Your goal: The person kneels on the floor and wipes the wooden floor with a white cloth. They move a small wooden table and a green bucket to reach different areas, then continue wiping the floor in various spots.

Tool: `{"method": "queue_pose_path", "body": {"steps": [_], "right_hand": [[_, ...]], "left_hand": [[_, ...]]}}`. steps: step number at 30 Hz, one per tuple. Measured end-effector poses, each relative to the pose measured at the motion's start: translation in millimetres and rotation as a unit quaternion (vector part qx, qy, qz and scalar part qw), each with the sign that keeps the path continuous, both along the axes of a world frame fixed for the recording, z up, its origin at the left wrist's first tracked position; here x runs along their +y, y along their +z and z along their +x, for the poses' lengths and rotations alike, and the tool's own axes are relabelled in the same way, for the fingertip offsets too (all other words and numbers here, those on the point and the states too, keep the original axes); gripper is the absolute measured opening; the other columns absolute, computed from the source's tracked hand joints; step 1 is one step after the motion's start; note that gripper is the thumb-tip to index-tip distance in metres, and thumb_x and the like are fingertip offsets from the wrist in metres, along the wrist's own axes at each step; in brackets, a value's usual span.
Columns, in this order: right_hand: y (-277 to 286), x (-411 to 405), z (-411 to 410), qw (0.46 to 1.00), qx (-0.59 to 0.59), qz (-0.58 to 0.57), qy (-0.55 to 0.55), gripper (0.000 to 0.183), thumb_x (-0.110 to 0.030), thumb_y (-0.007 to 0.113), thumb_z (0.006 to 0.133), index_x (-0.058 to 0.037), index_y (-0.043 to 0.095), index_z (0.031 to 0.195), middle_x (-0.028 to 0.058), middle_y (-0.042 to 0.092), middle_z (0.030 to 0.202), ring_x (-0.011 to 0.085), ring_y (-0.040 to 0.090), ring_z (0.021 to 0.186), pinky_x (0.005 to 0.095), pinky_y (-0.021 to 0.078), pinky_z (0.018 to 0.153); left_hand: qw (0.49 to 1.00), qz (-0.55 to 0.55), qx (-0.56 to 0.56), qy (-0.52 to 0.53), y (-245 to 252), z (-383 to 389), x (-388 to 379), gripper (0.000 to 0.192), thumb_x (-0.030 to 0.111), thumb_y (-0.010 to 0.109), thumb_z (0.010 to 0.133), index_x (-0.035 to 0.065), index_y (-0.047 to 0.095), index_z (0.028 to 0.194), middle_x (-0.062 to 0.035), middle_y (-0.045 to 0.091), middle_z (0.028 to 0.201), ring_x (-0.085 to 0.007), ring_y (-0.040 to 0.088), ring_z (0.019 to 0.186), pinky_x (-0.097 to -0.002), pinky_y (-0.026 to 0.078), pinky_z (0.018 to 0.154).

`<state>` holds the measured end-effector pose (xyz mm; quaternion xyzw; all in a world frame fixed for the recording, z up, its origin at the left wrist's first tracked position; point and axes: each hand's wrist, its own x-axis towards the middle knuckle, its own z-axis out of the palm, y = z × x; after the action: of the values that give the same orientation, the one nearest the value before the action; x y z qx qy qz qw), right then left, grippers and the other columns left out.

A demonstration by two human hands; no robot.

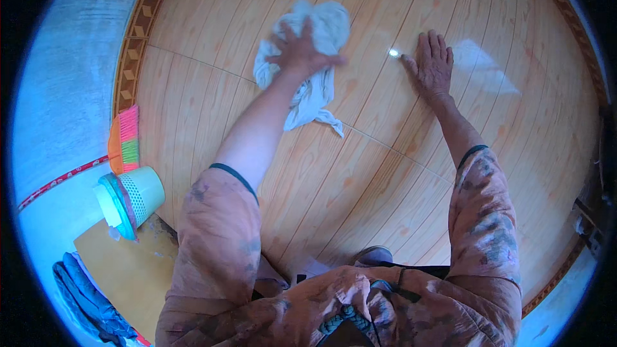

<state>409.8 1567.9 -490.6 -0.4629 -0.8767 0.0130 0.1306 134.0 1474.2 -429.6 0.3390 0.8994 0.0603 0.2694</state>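
My left hand (301, 55) lies over a crumpled white cloth (332, 21) on the wood-patterned tile floor (332, 188). Its fingers are spread wide on top of the fabric, and the hand is slightly blurred. One twisted end of the cloth trails out below the wrist. To the right of the cloth, my right hand (434, 67) rests palm down on the bare floor, thumb apart from the fingers, with nothing in it. A small bright reflection shines beside that thumb.
By the left wall stand a broom (128, 140) with pink and green bristles and a pale green perforated waste bin (144, 193). Dark blue fabric (91, 294) lies at lower left beside a yellowish surface (130, 265). A shoe (375, 254) shows below me. Patterned border tiles (130, 67) edge the floor.
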Motion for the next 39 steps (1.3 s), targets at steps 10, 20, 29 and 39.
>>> {"method": "queue_pose_path", "body": {"steps": [10, 20, 29, 39], "right_hand": [[7, -4, -5, 0.999, 0.018, -0.035, 0.009, 0.069, -0.048, 0.055, 0.086, -0.0058, 0.037, 0.137, 0.0169, 0.031, 0.145, 0.0352, 0.025, 0.137, 0.0537, 0.0174, 0.11], [3, 4, -6, 1.0, 0.0, -0.017, 0.01, 0.066, -0.047, 0.054, 0.087, -0.0068, 0.039, 0.136, 0.0165, 0.033, 0.145, 0.0335, 0.026, 0.137, 0.0523, 0.0182, 0.11], [-2, 0, -3, 0.999, 0.035, 0.011, 0.017, 0.065, -0.05, 0.054, 0.087, -0.0083, 0.041, 0.135, 0.0154, 0.036, 0.143, 0.034, 0.029, 0.135, 0.0541, 0.0223, 0.108], [-1, 1, -8, 0.999, 0.037, 0.019, 0.015, 0.063, -0.052, 0.052, 0.087, -0.0096, 0.042, 0.133, 0.0141, 0.037, 0.143, 0.0319, 0.03, 0.135, 0.0524, 0.0213, 0.108]], "left_hand": [[0.9, -0.011, 0.055, -0.433, 22, 52, -85, 0.122, 0.041, 0.09, 0.044, 0.0264, 0.025, 0.146, -0.0244, 0.01, 0.151, -0.0519, 0.008, 0.136, -0.0742, 0.021, 0.098], [0.887, 0.239, 0.077, -0.388, 4, 67, -156, 0.038, 0.02, 0.075, 0.064, 0.0206, 0.067, 0.101, -0.0098, 0.059, 0.11, -0.0285, 0.058, 0.095, -0.0428, 0.05, 0.078], [0.87, 0.328, -0.339, 0.141, 11, -27, -131, 0.049, 0.004, 0.079, 0.06, 0.0061, 0.061, 0.106, -0.0073, 0.065, 0.098, -0.0197, 0.065, 0.086, -0.0338, 0.054, 0.075], [0.954, 0.255, 0.066, -0.145, -13, -76, -169, 0.054, 0.017, 0.078, 0.064, 0.0201, 0.063, 0.116, -0.0083, 0.057, 0.118, -0.0327, 0.054, 0.11, -0.049, 0.042, 0.094]]}}
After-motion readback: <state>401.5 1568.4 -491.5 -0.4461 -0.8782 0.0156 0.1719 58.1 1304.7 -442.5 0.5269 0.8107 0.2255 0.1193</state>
